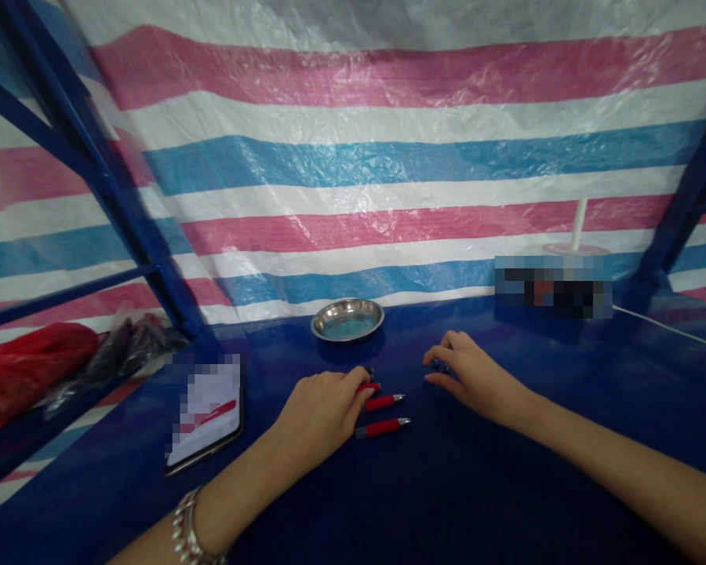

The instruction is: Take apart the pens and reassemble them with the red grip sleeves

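My left hand rests low over the blue table, its thumb and forefinger closed around a red pen. A small dark piece shows just past the forefinger; I cannot make out what it belongs to. Beside the thumb lie two more pens, one red with a silver tip and one nearer me, red with a dark section and silver tip. To the right, my right hand hovers at the tabletop with fingers curved and thumb apart. Dark glints show in that gap, too small to name.
A shallow oval metal dish stands at the table's back edge. A phone, partly blurred out, lies left. Pixelated items sit back right beside a white stick and cable. Blue frame posts and a striped sheet enclose the table.
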### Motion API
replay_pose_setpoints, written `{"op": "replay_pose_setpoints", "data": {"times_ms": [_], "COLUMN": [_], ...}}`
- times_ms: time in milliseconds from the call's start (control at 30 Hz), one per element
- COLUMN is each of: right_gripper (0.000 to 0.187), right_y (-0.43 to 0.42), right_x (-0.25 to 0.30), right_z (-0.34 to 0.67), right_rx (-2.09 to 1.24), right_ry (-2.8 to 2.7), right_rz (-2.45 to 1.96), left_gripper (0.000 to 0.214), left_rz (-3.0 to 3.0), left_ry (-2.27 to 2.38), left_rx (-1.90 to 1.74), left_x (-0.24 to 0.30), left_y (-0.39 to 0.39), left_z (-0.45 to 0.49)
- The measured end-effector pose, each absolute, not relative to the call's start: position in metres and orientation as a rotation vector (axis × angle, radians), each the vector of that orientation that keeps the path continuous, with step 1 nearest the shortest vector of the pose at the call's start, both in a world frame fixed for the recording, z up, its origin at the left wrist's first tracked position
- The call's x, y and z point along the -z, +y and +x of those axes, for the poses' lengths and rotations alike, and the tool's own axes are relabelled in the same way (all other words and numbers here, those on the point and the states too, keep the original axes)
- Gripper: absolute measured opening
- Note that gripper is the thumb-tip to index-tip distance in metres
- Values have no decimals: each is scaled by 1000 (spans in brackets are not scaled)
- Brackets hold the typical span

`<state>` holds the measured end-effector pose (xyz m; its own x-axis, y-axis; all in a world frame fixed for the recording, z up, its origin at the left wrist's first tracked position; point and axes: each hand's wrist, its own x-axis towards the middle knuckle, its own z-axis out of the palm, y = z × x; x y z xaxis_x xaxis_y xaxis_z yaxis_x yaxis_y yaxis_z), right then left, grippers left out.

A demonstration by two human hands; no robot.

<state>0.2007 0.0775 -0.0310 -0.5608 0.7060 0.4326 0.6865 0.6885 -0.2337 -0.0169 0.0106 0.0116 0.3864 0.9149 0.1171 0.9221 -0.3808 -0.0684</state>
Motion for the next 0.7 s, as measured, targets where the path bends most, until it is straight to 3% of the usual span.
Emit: {"op": "replay_pose_setpoints", "data": {"times_ms": [333, 567, 700], "right_gripper": [9, 10, 11], "right_y": [75, 69, 68], "right_x": [33, 23, 22], "right_z": [197, 192, 190], "right_rx": [-41, -505, -613], "right_ry": [-2455, -2336, -2235], "right_rz": [-1068, -964, -921], "left_gripper": [15, 13, 14], "left_rz": [-2443, -2455, -2471], "left_ry": [-1709, -1724, -1738], "left_rx": [125, 91, 88], "left_x": [-5, -2, -1], "left_y": [21, 19, 21], "left_z": [-30, -31, -34]}}
